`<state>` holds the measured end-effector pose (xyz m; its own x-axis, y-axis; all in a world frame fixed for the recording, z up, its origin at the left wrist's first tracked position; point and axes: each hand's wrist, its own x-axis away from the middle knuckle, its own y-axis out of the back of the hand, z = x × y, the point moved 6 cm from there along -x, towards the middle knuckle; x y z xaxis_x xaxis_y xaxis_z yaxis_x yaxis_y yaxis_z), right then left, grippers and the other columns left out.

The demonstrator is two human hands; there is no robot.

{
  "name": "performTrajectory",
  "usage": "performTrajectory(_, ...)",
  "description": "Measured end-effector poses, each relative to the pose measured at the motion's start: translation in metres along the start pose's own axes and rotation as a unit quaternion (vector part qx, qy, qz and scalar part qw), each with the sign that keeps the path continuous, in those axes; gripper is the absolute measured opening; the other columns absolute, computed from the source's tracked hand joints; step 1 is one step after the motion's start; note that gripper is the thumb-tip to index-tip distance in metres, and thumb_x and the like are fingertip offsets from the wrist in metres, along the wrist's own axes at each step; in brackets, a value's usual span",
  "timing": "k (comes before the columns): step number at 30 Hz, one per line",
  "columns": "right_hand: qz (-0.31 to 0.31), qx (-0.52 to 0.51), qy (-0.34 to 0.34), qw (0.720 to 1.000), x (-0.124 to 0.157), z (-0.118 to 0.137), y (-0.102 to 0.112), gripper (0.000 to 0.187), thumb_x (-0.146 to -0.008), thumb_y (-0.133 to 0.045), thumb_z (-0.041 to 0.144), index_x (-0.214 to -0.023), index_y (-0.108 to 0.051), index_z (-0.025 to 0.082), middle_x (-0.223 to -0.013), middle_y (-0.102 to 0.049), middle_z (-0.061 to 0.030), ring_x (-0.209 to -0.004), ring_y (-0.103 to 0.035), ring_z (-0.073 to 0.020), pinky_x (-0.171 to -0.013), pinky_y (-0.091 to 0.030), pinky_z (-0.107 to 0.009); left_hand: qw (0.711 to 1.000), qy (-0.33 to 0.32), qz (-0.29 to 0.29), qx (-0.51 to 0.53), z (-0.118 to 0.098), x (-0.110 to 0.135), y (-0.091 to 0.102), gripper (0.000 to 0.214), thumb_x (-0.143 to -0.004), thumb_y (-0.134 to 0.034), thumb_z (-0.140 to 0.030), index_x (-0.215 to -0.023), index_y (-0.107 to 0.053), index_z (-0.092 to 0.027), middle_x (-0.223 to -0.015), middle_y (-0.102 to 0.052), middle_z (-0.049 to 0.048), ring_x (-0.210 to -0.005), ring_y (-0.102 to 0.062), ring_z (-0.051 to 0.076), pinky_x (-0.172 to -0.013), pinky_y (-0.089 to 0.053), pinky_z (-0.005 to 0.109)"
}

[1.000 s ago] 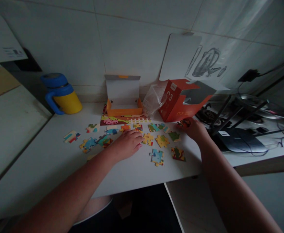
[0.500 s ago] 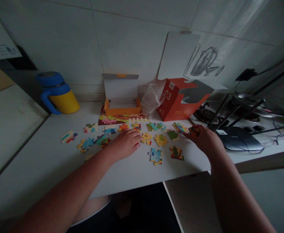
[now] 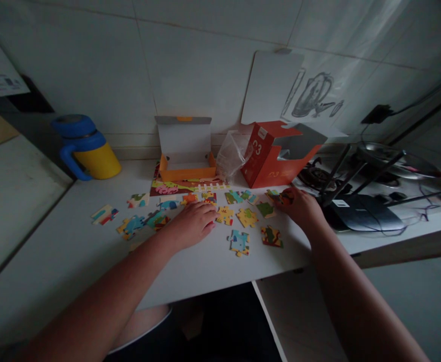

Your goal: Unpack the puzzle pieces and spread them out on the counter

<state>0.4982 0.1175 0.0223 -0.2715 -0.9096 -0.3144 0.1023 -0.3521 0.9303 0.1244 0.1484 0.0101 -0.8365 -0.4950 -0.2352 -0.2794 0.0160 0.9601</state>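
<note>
Several jigsaw puzzle pieces lie spread over the white table. My left hand rests on the tabletop with its fingers stretched loosely, beside a yellow puzzle piece. At the right, my right hand pinches a dark puzzle piece close to a colourful puzzle piece on the table; the fingers partly hide both. Near it lie a green puzzle piece, a second yellow puzzle piece, a blue puzzle piece and a brown-green puzzle piece.
An orange box with raised lid stands at the back on a printed sheet. Beside it are a clear plastic bag and a red box. A blue-yellow jug stands left, a black router right.
My right hand has moved left with the dark puzzle piece, closer to the colourful one. My left hand has stayed in place on the table. The view has shifted slightly.
</note>
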Motion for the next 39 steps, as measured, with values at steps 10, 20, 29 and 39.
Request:
performTrajectory(10,0.015,0.008,-0.01,1.0,0.039,-0.02,0.013,0.05,-0.086,-0.074,0.058,-0.12,-0.07,0.022,-0.116,-0.077,-0.0138,-0.102,-0.072,-0.0338,-0.087,-0.053,-0.043,1.0,0.002,0.006,0.007,-0.001,-0.001,0.0,0.03,-0.109,-0.058,-0.03,-0.135,-0.07,-0.023,-0.148,-0.068,0.0093,-0.14,-0.059,0.027,-0.124,-0.04,0.049)
performTrajectory(20,0.036,-0.036,-0.019,0.999,0.081,-0.024,0.023,0.064,-0.08,-0.076,0.076,-0.12,-0.072,0.025,-0.115,-0.077,-0.0121,-0.098,-0.072,-0.0336,-0.085,-0.054,-0.043,1.0,0.005,0.008,0.001,0.0,-0.001,-0.001,0.032,-0.109,-0.057,-0.032,-0.137,-0.069,-0.022,-0.15,-0.067,0.0091,-0.14,-0.059,0.027,-0.124,-0.04,0.048)
performTrajectory(29,0.033,-0.071,-0.025,0.997,0.098,-0.026,0.024,0.066,-0.082,-0.073,0.077,-0.123,-0.071,0.025,-0.12,-0.075,-0.0139,-0.106,-0.071,-0.0358,-0.092,-0.054,-0.047,1.0,0.003,0.002,0.01,0.003,-0.001,-0.002,0.033,-0.109,-0.056,-0.03,-0.138,-0.069,-0.024,-0.15,-0.067,0.0079,-0.14,-0.059,0.026,-0.123,-0.04,0.047)
performTrajectory(39,0.033,-0.078,-0.058,0.995,0.101,-0.031,0.031,0.063,-0.082,-0.071,0.071,-0.126,-0.071,0.027,-0.114,-0.075,-0.0117,-0.097,-0.07,-0.0334,-0.086,-0.053,-0.046,1.0,0.005,0.009,0.012,0.003,-0.001,-0.003,0.033,-0.11,-0.054,-0.032,-0.137,-0.07,-0.023,-0.15,-0.066,0.009,-0.139,-0.059,0.027,-0.124,-0.039,0.049)
